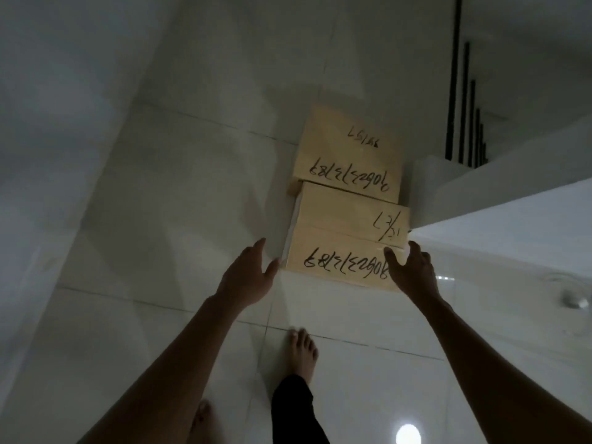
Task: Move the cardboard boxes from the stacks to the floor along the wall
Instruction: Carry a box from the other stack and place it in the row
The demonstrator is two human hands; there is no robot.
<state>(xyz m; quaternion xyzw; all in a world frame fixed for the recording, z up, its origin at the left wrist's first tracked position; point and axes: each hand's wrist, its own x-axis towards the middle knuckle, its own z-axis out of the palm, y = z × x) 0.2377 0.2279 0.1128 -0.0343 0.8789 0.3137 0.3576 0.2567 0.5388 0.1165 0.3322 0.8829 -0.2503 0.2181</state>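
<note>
Two tan cardboard boxes with black handwritten numbers lie on the white tiled floor beside a white wall. The near box (346, 241) is in front of me; the far box (349, 155) sits behind it, touching it. My left hand (246, 277) hovers open just off the near box's left corner, holding nothing. My right hand (413, 270) is spread open at the near box's right corner, its fingers over the edge; whether it touches the box is unclear.
The white wall ledge (499, 225) runs along the right of the boxes. Black railing bars (461, 100) stand at the back right. My bare feet (302, 350) are on the glossy tiles (160, 219) below the near box. A round metal fitting (575, 301) sits at the right.
</note>
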